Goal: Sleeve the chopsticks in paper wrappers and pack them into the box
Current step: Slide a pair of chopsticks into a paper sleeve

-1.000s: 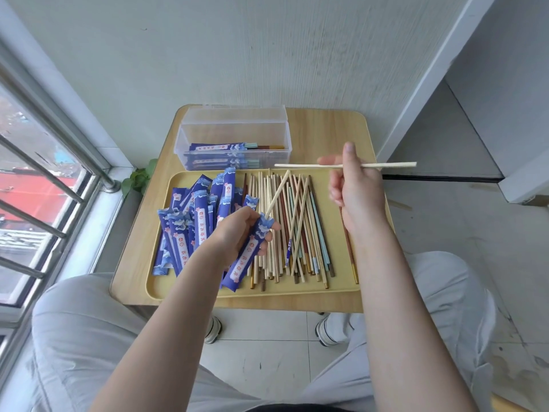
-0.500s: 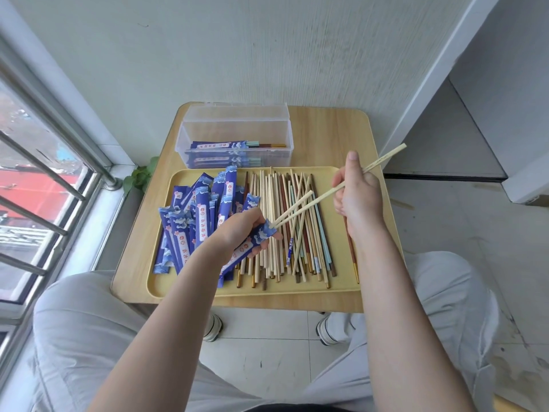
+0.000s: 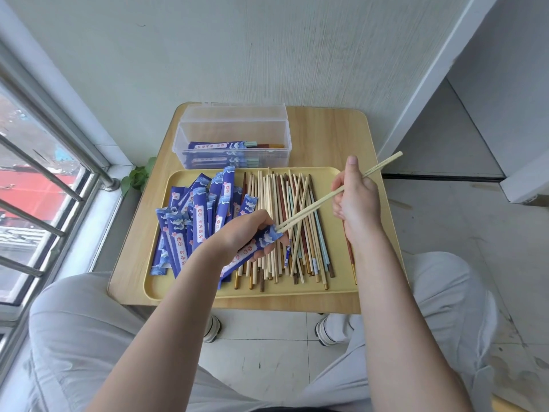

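The right hand (image 3: 358,200) pinches light, stiff chopsticks (image 3: 323,200) mid-stick. The left hand (image 3: 246,233) wraps fingers round the thin, soft wrapper (image 3: 261,242), near its mouth.

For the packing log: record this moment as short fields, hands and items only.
left hand: grips a blue paper wrapper over the tray
right hand: holds a pale chopstick pair, tips at the wrapper's mouth
tray: yellow; spare wrappers left, loose chopsticks right
box: clear, open, behind the tray, some sleeved pairs inside
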Tool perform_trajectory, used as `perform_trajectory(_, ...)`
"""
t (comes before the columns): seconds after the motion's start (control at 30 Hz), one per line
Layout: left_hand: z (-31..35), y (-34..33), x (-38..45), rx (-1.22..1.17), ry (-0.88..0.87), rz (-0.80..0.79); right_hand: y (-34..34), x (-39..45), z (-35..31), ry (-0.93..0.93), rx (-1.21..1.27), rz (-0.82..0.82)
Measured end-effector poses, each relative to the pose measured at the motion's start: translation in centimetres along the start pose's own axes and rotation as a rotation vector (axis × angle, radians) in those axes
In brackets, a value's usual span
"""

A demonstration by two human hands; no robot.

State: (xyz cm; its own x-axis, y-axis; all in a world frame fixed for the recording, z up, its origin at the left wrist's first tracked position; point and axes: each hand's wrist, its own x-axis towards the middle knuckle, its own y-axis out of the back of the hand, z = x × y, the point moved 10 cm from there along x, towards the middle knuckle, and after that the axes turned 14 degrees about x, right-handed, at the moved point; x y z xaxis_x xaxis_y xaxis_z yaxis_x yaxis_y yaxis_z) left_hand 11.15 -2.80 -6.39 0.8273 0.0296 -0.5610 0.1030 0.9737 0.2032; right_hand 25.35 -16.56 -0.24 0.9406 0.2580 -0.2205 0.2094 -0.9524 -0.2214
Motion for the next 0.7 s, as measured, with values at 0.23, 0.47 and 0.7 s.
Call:
perform_trajectory(0.23,0.8,-0.5,0.2,-0.03,-0.043,-0.025,-2.5,-0.4,1.9,-0.037,-0.279,-0.143)
perform_trajectory(0.47,-0.1,0.0,0.0,0.037,0.01,0.003,-0.2,0.6,2.1,-0.19,0.161,0.013)
perform_trajectory(0.7,0.2,-0.2,0.1,0.011,0.013,0.001,-0.2,0.7,-0.4,0.136,-0.086,0.078)
